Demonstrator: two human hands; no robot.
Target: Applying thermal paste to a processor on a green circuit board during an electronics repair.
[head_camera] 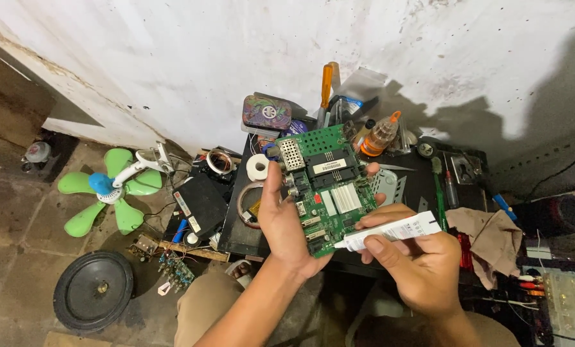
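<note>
Both hands are up in front of me over the dark work table (422,193), and I take the green circuit board (323,186) as my landmark. My left hand (286,225) grips that board along its left edge, thumb laid up the face and fingertips just showing past the far right edge, so the hand is closed on it and the board is held tilted toward the camera. Its long axis runs from the lower corner near my palm up and away toward the wall.

My right hand (416,266) sits below and to the right of the board, fingers curled tight around a white tube (390,231). The tube lies nearly level, its long axis pointing left, and its narrow nozzle meets the board's lower right corner; I judge the tip as touching or just shy of it, I cannot tell which. So the right hand is the working one, and the spot it addresses lies straight left of it, along the tube's own line.

Behind the board stand an orange-handled screwdriver (327,83) and a small bottle with an orange cap (379,136). Left of the board I see a roll of white tape (257,167), and farther left, on the floor, a green fan blade (107,189) and a round black speaker (93,290). Right of the board lies a brown rag (490,241).
</note>
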